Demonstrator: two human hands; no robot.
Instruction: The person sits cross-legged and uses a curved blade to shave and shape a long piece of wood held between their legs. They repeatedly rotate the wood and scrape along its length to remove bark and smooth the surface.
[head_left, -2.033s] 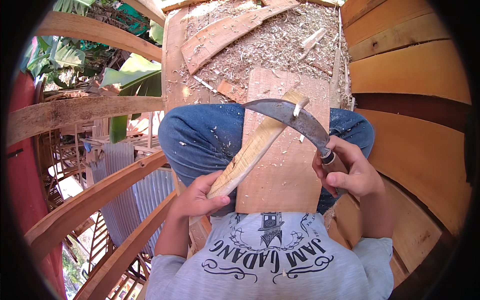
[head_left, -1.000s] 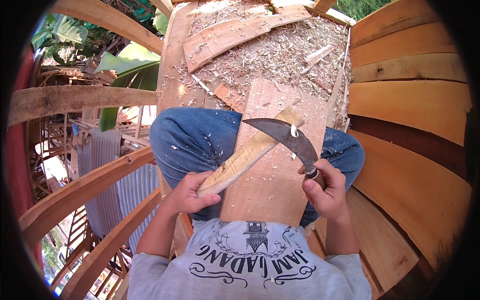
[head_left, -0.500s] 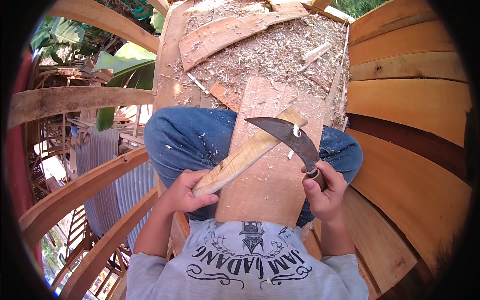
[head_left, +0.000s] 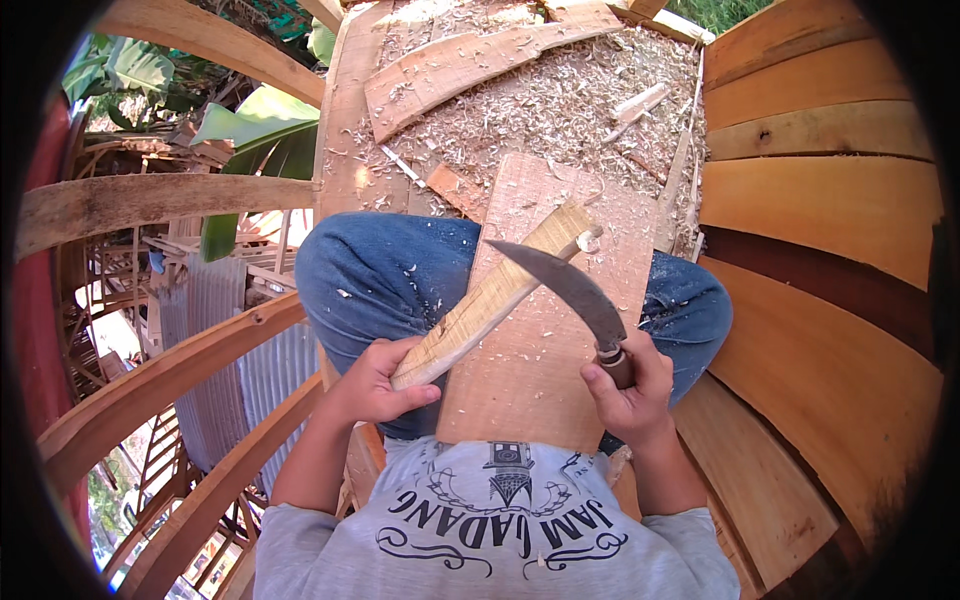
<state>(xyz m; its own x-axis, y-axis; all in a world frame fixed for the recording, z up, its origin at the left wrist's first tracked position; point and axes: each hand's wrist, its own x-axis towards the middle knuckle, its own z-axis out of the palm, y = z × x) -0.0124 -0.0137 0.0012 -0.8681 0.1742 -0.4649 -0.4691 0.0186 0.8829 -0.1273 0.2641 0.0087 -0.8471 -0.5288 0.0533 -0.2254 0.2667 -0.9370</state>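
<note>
A person's left hand (head_left: 376,385) pinches a pale wooden bar (head_left: 480,310) by its near end, slanting over a board (head_left: 540,375) laid across 2 denim-clad legs (head_left: 385,275), as the right hand (head_left: 637,392) grips a curved knife (head_left: 572,287) crossing over the bar; shavings (head_left: 560,95) lie scattered beyond.

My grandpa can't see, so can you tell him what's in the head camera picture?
The left hand grips a wooden stick and the right hand a curved knife whose blade crosses it, above a flat board on denim-clad legs. Wood shavings lie scattered beyond.
</note>
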